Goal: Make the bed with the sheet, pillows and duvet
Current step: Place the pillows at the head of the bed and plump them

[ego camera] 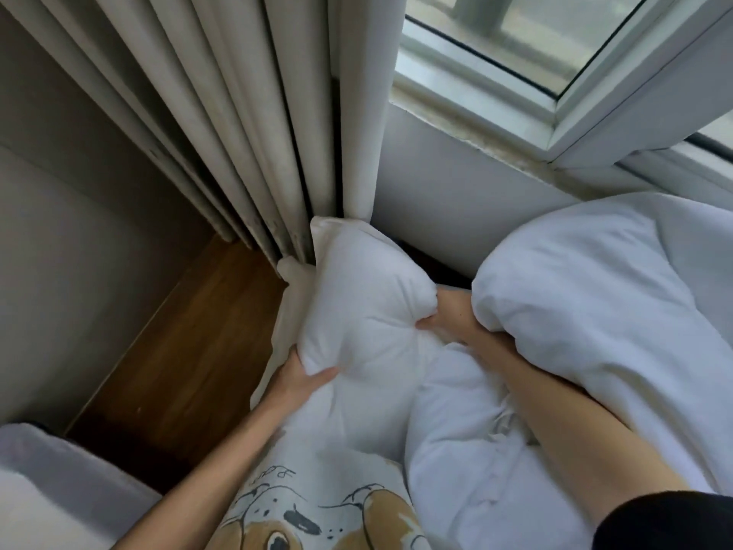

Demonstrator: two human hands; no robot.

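A white pillow (365, 299) stands on end at the bed's corner, beside the curtain. My left hand (299, 381) grips its lower left edge, thumb on the front. My right hand (444, 315) pinches the pillow's right side; its fingers are partly hidden under a bulging white duvet (595, 311) that lies over my right forearm. More bunched white bedding (460, 422) fills the space between my arms. A pillow with a cartoon dog print (317, 506) lies at the bottom, close to me.
Beige curtain folds (222, 125) hang at the left of the window (527, 37). A white wall below the sill (456, 184) backs the bed. Wooden floor (178, 351) shows at the left, with a grey padded edge (59, 482) at the lower left.
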